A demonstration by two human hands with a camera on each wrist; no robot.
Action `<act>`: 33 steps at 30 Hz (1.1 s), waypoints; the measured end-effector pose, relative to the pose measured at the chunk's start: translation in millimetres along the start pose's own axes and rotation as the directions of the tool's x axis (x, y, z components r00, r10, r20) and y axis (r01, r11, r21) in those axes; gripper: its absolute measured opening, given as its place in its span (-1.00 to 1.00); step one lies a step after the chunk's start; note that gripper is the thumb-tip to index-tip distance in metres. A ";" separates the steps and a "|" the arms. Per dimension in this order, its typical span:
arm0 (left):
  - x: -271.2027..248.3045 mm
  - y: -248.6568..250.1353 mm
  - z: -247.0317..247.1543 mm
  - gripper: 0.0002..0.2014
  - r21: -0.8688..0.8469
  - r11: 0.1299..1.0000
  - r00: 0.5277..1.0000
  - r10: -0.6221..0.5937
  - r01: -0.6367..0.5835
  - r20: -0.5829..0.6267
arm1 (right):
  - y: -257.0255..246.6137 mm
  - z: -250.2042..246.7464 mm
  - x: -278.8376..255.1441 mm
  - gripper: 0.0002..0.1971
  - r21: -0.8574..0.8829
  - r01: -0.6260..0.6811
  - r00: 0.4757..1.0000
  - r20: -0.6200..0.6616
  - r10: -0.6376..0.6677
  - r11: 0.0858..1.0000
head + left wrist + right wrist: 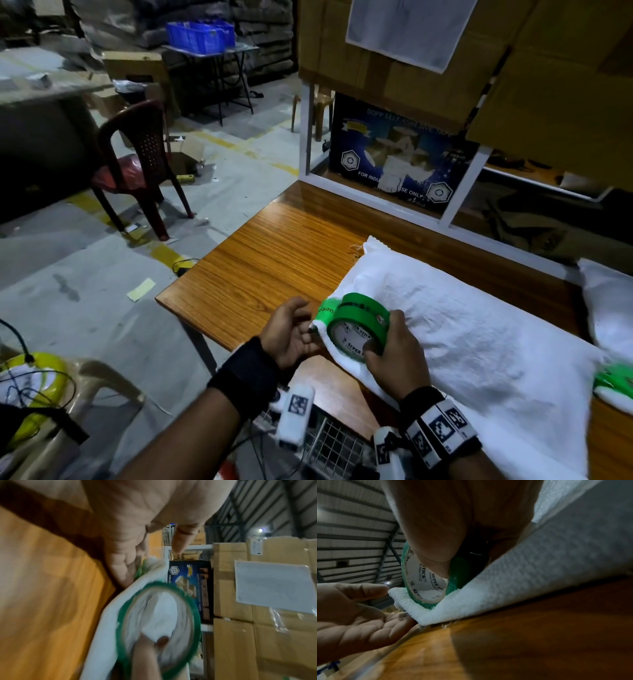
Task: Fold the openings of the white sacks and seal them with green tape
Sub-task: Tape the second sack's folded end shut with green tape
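A white sack point(462, 329) lies across the wooden table point(274, 260), its near corner overhanging the front edge. My right hand point(394, 346) grips a green tape roll point(359, 325) standing on that corner, thumb at the core. A short green strip point(328, 310) runs from the roll over the corner. My left hand point(294, 329) is palm up beside it, relaxed, thumb and fingertips touching the corner. The right wrist view shows the roll point(426, 582) on the folded sack edge point(453, 609) and the left palm point(359, 615). The left wrist view, blurred, shows the roll's rim point(193, 609) against the sack point(106, 615).
Two more white sacks point(606, 308) lie at the table's right end, one with green tape point(613, 380). A white-framed rack with a blue tape box point(394, 161) and cardboard boxes point(513, 68) stands behind. A maroon chair point(137, 164) is on the floor at left. A wire basket point(335, 445) sits below my wrists.
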State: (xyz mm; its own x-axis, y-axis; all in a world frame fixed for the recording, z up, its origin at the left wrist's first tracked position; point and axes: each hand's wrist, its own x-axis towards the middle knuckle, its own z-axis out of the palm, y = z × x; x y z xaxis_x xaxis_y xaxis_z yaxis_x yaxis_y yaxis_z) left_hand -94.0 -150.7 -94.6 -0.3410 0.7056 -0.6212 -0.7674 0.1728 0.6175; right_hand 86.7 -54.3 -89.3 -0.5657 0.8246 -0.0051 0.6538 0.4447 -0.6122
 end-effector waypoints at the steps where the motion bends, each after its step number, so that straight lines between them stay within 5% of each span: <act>1: 2.5 5.7 -1.1 -0.78 0.106 0.994 0.999 -0.014 0.010 0.032 | 0.2 0.0 -0.6 -0.50 0.000 0.008 1.000 -0.001 -0.008 1.000; 6: 9.7 21.9 0.2 -0.60 0.385 0.922 0.998 0.024 -0.044 0.057 | 3.9 0.6 -2.1 -0.48 0.019 0.025 1.000 -0.009 -0.025 1.000; 14: 19.7 14.8 0.3 -0.86 0.593 0.789 0.971 0.236 -0.164 -0.045 | 6.7 1.7 -3.8 -0.45 0.021 0.036 0.999 -0.001 -0.036 0.999; 20: 18.3 31.7 0.9 -0.82 0.517 0.848 0.992 0.128 -0.115 0.012 | 7.1 2.2 -2.6 -0.46 -0.007 0.049 0.999 0.004 -0.049 0.999; 26: 22.4 43.0 -7.6 -0.58 0.587 0.807 0.997 0.033 -0.068 0.071 | 6.0 0.9 -0.3 -0.43 0.007 0.047 0.999 0.017 -0.047 0.999; 28: 13.8 42.9 -3.8 -0.67 0.592 0.804 0.996 -0.001 -0.054 0.093 | 5.8 1.1 -0.1 -0.44 0.023 0.043 0.999 0.012 -0.043 0.999; 33: 19.2 41.5 -3.1 -0.56 0.612 0.788 0.998 0.041 -0.066 0.055 | 9.8 1.7 4.0 -0.44 0.025 0.020 1.000 0.012 -0.021 0.999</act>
State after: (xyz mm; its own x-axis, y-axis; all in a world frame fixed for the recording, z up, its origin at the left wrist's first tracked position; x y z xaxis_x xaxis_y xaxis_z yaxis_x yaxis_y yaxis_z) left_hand -134.1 -132.2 -82.5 -0.3419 0.7488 -0.5678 -0.2501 0.5099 0.8231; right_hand 90.0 -47.2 -96.7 -0.5853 0.8108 -0.0021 0.6294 0.4527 -0.6316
